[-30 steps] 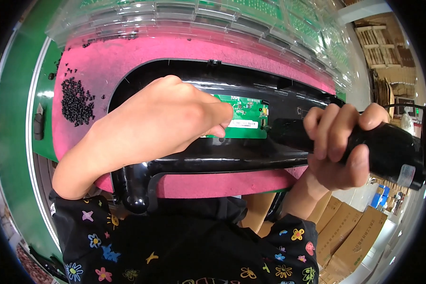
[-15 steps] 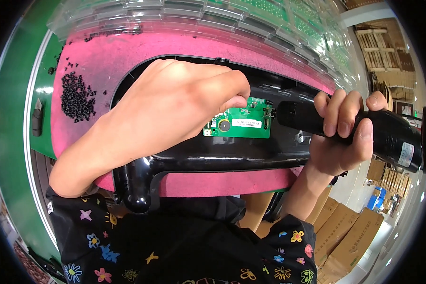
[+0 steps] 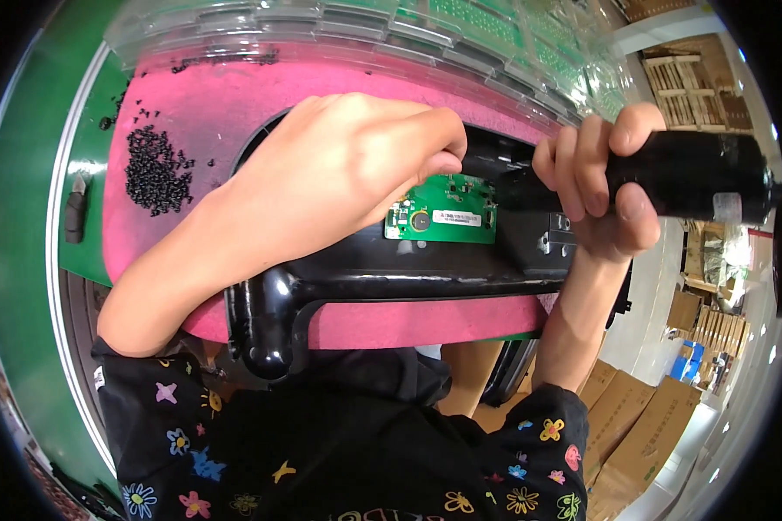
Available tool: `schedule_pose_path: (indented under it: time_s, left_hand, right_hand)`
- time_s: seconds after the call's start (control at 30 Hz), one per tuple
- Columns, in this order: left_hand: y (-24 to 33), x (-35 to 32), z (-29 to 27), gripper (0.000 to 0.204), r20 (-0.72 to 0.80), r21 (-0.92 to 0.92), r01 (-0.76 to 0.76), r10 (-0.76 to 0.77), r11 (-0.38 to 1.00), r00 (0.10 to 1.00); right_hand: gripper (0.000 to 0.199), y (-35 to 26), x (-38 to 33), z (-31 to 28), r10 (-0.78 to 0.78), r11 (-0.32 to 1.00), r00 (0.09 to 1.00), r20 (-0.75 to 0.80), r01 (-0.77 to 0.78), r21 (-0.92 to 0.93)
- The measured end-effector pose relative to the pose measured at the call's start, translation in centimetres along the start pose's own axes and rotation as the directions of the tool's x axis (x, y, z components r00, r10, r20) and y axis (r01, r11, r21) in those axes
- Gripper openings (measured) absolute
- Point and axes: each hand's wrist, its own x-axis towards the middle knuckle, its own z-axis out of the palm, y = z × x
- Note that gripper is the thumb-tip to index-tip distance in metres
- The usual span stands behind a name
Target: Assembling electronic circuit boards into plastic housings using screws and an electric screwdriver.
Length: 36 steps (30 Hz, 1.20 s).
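Observation:
A black electric screwdriver lies nearly level in my right hand, whose fingers wrap round its body. Its front end reaches the right edge of a green circuit board; the bit itself is too dark to make out. The board rests inside a long, glossy black plastic housing. Over the board's upper left my left hand is closed, index finger curled against the thumb. Whatever it may pinch is hidden.
Under the housing is a pink mat. A pile of small black screws lies at its left. Beyond, a dark-handled knife rests on the green surface. Clear plastic trays line the back; cardboard boxes stand at lower right.
My right hand has shifted up, and the screwdriver's rear end has swung upward, so the tool is more level. My left hand keeps its curled pose over the board. The whole view has shifted slightly.

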Motion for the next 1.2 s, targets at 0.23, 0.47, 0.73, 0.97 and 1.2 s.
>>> schedule_pose_path:
  time_s: [0.23,0.47,0.73,0.97,1.2]
  left_hand:
    - [-0.4,-0.3,-0.5,0.014,0.145,0.006,-0.012,0.011,1.0,0.989]
    - [-0.5,-0.1,-0.9,0.015,0.11,-0.056,-0.041,0.047,0.998,0.993]
    - [-1.1,-0.2,-0.3,0.014,0.072,-0.039,-0.086,0.089,0.996,0.993]
    - [-0.6,0.0,-0.8,0.011,0.067,0.122,0.041,-0.049,0.992,0.997]
    - [-0.4,0.0,-0.8,0.014,-0.081,0.083,0.104,-0.097,0.991,0.992]
  right_hand:
    - [0.029,-2.6,0.3,3.6,-0.201,0.963,0.976,-0.079,0.212,0.167]
    - [0.027,-3.7,1.0,6.2,-0.304,0.911,0.899,-0.314,0.371,0.178]
    - [0.026,-2.3,1.1,5.7,-0.306,0.93,0.918,-0.251,0.344,0.128]
    - [0.029,0.6,0.8,4.9,-0.178,0.983,0.964,-0.197,0.185,0.017]
    - [0.029,1.3,1.1,5.9,-0.148,0.989,0.964,-0.221,0.14,-0.052]
